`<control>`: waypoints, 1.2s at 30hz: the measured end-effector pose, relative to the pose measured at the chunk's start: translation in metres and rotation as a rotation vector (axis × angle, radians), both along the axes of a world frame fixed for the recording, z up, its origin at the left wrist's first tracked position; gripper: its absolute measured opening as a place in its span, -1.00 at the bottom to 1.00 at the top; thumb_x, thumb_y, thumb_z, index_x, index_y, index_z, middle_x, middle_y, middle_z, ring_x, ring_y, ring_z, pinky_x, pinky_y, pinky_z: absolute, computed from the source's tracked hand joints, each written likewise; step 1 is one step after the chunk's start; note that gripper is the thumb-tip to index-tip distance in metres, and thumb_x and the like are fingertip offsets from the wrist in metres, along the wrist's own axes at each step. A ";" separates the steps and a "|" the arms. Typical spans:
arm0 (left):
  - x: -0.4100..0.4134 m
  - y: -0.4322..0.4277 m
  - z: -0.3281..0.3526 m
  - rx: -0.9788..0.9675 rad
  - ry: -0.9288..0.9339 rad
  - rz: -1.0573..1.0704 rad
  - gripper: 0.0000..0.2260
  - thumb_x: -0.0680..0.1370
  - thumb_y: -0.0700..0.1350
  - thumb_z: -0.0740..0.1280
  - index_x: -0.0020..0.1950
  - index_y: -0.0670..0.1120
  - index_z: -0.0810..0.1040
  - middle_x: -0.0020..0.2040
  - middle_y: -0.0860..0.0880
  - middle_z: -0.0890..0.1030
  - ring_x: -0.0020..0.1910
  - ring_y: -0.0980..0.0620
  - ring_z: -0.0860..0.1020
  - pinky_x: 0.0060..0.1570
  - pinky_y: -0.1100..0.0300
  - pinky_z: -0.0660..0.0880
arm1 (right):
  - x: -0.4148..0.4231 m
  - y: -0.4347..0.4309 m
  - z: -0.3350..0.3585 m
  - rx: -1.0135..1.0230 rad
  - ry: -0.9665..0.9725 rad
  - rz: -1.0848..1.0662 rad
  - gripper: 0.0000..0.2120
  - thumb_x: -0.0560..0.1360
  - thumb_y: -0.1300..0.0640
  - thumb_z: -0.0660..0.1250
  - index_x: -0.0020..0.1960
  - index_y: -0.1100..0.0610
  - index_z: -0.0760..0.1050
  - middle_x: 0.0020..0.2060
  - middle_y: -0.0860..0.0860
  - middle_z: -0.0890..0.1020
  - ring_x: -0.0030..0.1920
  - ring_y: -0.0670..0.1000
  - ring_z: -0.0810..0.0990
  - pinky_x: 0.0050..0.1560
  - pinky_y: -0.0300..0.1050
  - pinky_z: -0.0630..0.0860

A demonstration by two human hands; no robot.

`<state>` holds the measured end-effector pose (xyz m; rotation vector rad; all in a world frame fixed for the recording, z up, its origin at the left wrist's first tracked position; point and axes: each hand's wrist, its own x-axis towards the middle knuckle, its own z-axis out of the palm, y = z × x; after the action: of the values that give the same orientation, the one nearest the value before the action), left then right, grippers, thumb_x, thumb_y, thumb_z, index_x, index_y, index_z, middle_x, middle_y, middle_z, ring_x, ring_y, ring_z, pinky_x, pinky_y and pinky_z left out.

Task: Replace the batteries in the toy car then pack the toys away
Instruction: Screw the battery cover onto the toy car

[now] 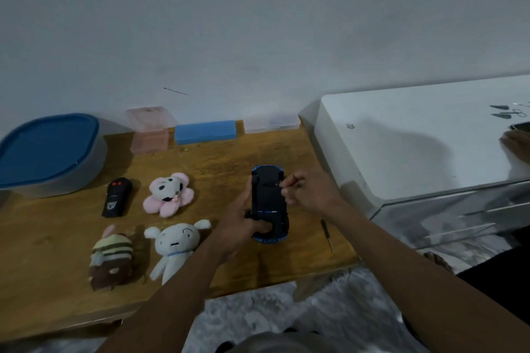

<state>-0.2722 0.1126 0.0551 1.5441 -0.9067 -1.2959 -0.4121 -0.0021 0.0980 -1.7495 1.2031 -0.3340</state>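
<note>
A blue toy car [268, 200] is turned upside down, its black underside facing up, above the wooden table [218, 160]. My left hand [241, 226] grips it from the left side and near end. My right hand [307, 190] has its fingertips pinched at the car's right underside; whether they hold a small part is too small to tell. A black-handled screwdriver [327, 233] lies on the table to the right of the car. A black remote control [117, 197] with two red buttons lies to the left.
A pink plush [169, 193], a white plush [175, 246] and a striped brown plush [111, 258] lie left of the car. A blue-lidded container [48, 149], a pink box [149, 130], a blue box [205, 131] and a clear box [271, 123] line the wall. A white cabinet [415, 137] stands on the right.
</note>
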 end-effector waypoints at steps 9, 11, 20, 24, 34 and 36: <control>0.013 0.003 -0.004 0.020 0.022 -0.009 -0.05 0.32 -0.38 0.43 0.47 0.37 0.13 0.26 0.06 0.59 0.28 -0.04 0.51 0.28 -0.17 0.44 | 0.011 0.004 -0.003 -0.016 -0.008 0.006 -0.86 0.44 0.29 0.44 -0.21 0.07 0.59 -0.22 0.08 0.69 -0.23 0.04 0.71 -0.08 -0.07 0.66; 0.013 0.004 -0.004 0.041 0.018 0.009 -0.03 0.34 -0.41 0.42 0.49 0.34 0.10 0.27 0.06 0.58 0.28 -0.03 0.51 0.29 -0.15 0.45 | 0.012 0.004 -0.004 -0.013 -0.005 0.010 -0.87 0.44 0.29 0.44 -0.20 0.09 0.59 -0.22 0.08 0.68 -0.22 0.04 0.71 -0.06 -0.03 0.66; 0.013 0.006 0.000 0.052 -0.012 0.002 -0.04 0.35 -0.43 0.42 0.51 0.28 0.09 0.25 0.05 0.59 0.26 -0.01 0.52 0.24 -0.04 0.49 | 0.010 -0.001 -0.011 0.052 0.014 0.021 -0.87 0.43 0.30 0.45 -0.20 0.08 0.60 -0.21 0.05 0.68 -0.19 0.02 0.71 -0.04 0.02 0.66; 0.012 0.005 0.003 0.041 -0.015 -0.016 -0.05 0.35 -0.43 0.42 0.50 0.30 0.12 0.23 0.04 0.60 0.25 -0.01 0.53 0.22 -0.01 0.50 | 0.008 -0.004 -0.011 0.034 0.021 0.055 -0.86 0.43 0.28 0.45 -0.21 0.06 0.59 -0.21 0.04 0.68 -0.20 0.01 0.71 -0.04 0.03 0.66; 0.010 0.001 0.008 0.048 -0.020 -0.015 -0.03 0.37 -0.43 0.42 0.53 0.26 0.04 0.24 0.07 0.58 0.20 0.07 0.53 0.14 0.08 0.52 | 0.003 -0.006 -0.007 -0.012 0.003 0.073 -0.95 0.42 0.27 0.45 -0.13 0.16 0.63 -0.21 0.09 0.70 -0.23 0.02 0.71 -0.05 0.00 0.66; 0.009 0.001 0.007 0.054 -0.026 -0.013 -0.03 0.37 -0.41 0.43 0.53 0.26 0.02 0.25 0.06 0.58 0.19 0.09 0.53 0.14 0.08 0.51 | 0.003 -0.007 -0.008 -0.041 0.034 0.079 -0.95 0.42 0.24 0.46 -0.14 0.13 0.64 -0.25 0.07 0.70 -0.25 0.00 0.71 -0.06 -0.01 0.66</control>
<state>-0.2631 0.1137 0.0626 1.6022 -0.9061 -1.3217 -0.4089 -0.0088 0.0898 -1.8390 1.1551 -0.2847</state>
